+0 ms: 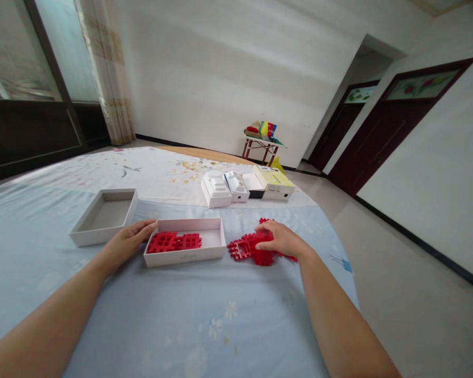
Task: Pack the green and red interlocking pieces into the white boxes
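A shallow white box lies in front of me, with flat red plastic interlocking building pieces in its left part. My left hand grips the box at its left end, fingertips on the rim. To the right of the box, a loose pile of red interlocking building pieces rests on the cloth. Over that pile is my right hand, its fingers curled down and closed on a red piece. The fingers partly hide the piece's shape.
Another shallow white box or lid sits at the left. Farther back stand white boxes and a yellow-and-white box. A floral cloth covers the round table. Beyond it, a small side table holds colourful items.
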{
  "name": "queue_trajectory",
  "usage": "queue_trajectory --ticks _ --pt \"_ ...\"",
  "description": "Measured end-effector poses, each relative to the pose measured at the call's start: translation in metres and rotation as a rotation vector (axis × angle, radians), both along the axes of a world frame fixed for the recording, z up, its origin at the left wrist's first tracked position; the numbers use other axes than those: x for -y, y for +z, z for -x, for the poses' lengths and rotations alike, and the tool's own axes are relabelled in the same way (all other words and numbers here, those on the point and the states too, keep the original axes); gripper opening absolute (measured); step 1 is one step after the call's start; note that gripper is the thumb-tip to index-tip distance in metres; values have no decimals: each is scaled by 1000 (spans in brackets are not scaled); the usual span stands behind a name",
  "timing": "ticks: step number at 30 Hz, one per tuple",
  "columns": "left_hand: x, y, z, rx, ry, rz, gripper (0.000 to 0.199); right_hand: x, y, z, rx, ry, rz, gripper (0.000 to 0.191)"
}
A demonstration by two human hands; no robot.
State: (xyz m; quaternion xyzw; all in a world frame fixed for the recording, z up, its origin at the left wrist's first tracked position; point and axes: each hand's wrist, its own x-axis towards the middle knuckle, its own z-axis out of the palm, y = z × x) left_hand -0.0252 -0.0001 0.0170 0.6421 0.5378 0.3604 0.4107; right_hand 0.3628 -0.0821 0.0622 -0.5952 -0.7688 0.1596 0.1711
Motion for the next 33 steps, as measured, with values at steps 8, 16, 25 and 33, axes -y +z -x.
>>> queue_trajectory --ticks 8,16,25,33 --pt "-4 -5 4 -69 -7 -22 66 5 -13 -6 184 47 120 73" --pt "-5 -6 3 -94 14 -60 67 -2 -21 -8 91 4 -20 63" --pt "-8 -10 6 -87 13 -50 66 -8 -30 -10 79 -63 -138 47" --pt "-9 -11 5 -108 14 -50 66 -12 -34 -9 99 63 -220 41"
